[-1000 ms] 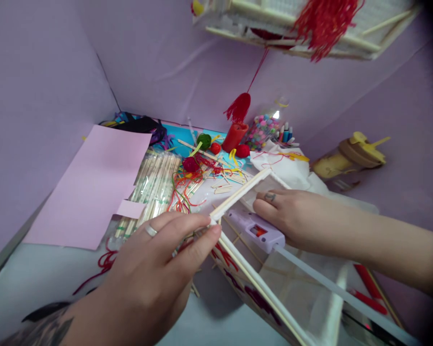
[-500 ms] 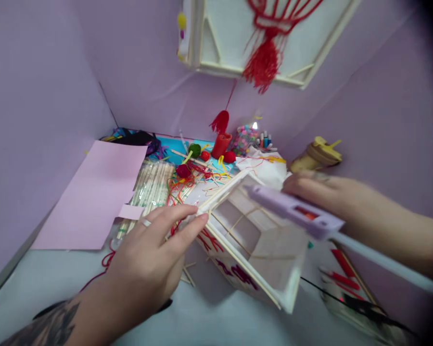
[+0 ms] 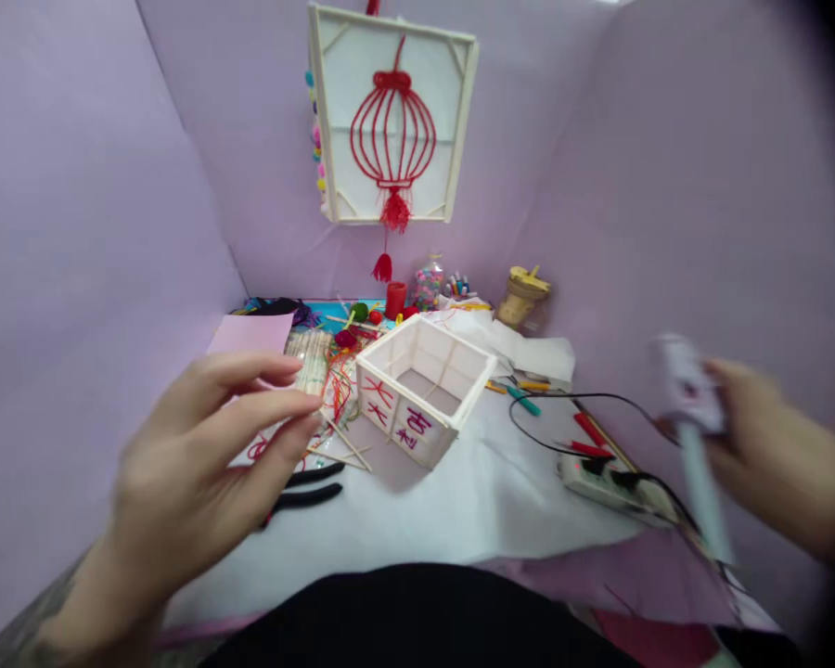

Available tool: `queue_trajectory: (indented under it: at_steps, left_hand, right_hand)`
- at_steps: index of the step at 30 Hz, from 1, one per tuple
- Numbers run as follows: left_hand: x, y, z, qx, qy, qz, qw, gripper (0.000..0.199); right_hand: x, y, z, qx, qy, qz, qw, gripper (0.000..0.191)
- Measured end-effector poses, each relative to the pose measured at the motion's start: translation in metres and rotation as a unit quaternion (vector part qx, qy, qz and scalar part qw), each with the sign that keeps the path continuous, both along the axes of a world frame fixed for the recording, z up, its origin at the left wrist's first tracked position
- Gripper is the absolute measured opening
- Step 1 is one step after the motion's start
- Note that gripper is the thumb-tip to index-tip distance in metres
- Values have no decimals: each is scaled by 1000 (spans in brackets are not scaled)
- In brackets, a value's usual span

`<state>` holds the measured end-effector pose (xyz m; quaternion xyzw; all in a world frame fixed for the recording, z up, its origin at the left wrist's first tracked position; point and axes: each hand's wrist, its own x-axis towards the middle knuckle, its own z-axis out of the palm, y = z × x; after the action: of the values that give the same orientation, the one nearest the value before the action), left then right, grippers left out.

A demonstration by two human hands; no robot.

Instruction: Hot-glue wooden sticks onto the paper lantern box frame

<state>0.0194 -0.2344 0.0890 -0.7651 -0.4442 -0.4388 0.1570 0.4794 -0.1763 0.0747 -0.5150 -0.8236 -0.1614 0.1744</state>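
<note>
My left hand point(image 3: 215, 455) hovers at the left above the table, fingers apart and nothing visible between them. At the right, blurred by motion, my right hand point(image 3: 772, 445) is wrapped round a pale purple glue gun point(image 3: 688, 385) with a whitish stick at its rear. Between the hands, the white open-topped box frame point(image 3: 407, 413) stands on the white-covered table point(image 3: 487, 515), touched by neither hand. Red strokes and purple characters mark its front sides.
A finished lantern point(image 3: 393, 130) hangs above the back. Black-handled pliers point(image 3: 310, 496) and thin sticks point(image 3: 344, 441) lie left of the box. A power strip point(image 3: 616, 492) with cables lies right, near a teal pen point(image 3: 524, 401). A yellow-lidded cup point(image 3: 521, 297) stands behind.
The view has pulled back. My left hand has come off the box's edge and moved left. My right hand has carried the glue gun away from the box to the right.
</note>
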Motion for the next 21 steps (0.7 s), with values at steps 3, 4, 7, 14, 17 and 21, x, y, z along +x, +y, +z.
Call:
queue_trajectory:
  at_steps: [3, 4, 7, 14, 17, 21]
  left_hand:
    - [14, 8, -9, -16, -19, 5, 1000, 2]
    - [18, 11, -17, -31, -42, 16, 999, 5]
    - [27, 20, -50, -71, -144, 22, 987, 9]
    - [36, 29, -116, -94, -176, 36, 979, 14]
    - [40, 27, -123, -90, -167, 34, 981, 12]
    - [56, 18, -124, -101, -136, 14, 986, 10]
  right_hand:
    - [-31, 5, -46, -192, -4, -61, 980, 26]
    - [-42, 7, -60, -208, -24, -91, 974, 27]
    - [-75, 15, -95, -238, -34, -99, 965, 23]
    - [-110, 35, -146, -243, 46, -170, 954, 26]
    - [-107, 35, -155, -243, 95, -181, 948, 30]
    - [-99, 38, -144, -218, 178, -128, 951, 32]
